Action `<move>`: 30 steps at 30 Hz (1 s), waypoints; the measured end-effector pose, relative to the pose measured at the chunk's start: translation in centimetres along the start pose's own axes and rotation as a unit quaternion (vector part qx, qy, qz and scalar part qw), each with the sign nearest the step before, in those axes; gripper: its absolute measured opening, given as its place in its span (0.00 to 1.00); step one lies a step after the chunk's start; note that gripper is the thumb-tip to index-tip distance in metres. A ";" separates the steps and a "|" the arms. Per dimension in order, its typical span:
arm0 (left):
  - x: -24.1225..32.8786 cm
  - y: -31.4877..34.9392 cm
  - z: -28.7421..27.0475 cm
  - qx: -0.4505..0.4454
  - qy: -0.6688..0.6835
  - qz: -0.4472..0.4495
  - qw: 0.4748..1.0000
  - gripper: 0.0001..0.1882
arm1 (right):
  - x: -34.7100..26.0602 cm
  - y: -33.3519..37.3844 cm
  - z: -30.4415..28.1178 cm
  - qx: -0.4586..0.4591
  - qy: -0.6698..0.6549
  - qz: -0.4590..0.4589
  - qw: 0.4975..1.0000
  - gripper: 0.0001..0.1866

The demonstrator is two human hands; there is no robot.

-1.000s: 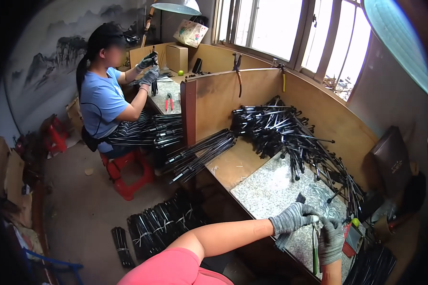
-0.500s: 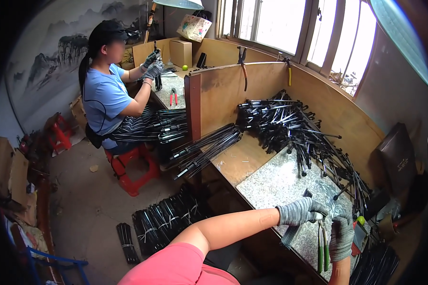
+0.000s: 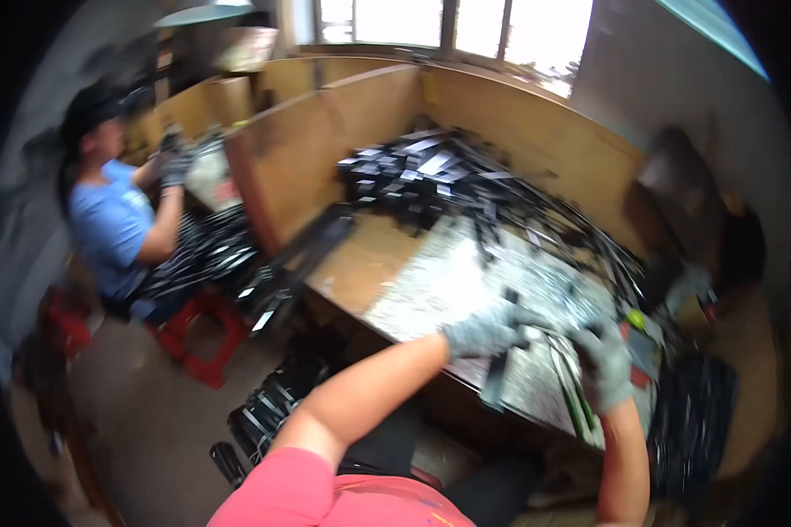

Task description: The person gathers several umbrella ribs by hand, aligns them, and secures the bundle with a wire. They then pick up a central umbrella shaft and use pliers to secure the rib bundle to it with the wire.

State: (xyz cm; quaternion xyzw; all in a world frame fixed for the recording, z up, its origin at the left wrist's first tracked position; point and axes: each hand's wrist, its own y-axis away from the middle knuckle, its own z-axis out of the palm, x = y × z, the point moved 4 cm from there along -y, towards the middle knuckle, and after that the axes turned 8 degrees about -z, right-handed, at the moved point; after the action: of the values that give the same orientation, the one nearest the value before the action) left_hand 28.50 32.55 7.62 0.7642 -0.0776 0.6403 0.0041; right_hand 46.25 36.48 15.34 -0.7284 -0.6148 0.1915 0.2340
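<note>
L hand (image 3: 486,330), R hand (image 3: 605,362) close tog. nr grn-handled pliers (image 3: 578,406).

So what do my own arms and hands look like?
Your left hand and right hand wear grey gloves, too blurred to show any weave. The left arm is bare between its glove and a short pink sleeve. The right arm is bare where it shows, with no sleeve in view.

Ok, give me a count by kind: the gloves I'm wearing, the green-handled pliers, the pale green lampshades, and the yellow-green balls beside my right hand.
Grey gloves: 2
Green-handled pliers: 1
Pale green lampshades: 2
Yellow-green ball: 1
Total: 6
</note>
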 end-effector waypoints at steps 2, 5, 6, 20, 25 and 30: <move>0.0 0.8 -0.4 -0.015 0.065 0.000 0.998 0.17 | -0.5 -0.7 0.3 0.002 -0.044 0.008 0.999 0.14; 1.3 0.5 0.2 -0.047 0.023 -0.055 0.997 0.18 | 0.5 -0.1 0.3 -0.009 -0.049 0.041 0.998 0.12; 1.0 0.4 0.3 -0.041 0.049 -0.063 0.996 0.18 | 0.6 0.2 0.3 0.001 -0.046 0.020 0.999 0.13; 0.5 1.3 1.7 -0.022 0.158 -0.087 0.983 0.17 | -0.2 0.5 1.6 0.034 -0.194 0.045 0.979 0.13; 0.8 1.0 1.6 0.007 0.158 -0.034 0.987 0.22 | -0.5 -0.4 2.7 0.067 -0.327 0.134 0.933 0.12; 0.1 1.1 2.2 0.029 0.166 -0.014 0.986 0.33 | -1.1 -0.9 3.4 0.030 -0.312 0.112 0.943 0.10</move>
State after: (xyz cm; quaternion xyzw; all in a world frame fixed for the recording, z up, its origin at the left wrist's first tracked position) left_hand 30.51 31.22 7.18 0.6484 -0.0463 0.7599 0.0039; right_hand 43.37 35.88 13.09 -0.6891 -0.5653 0.4525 0.0298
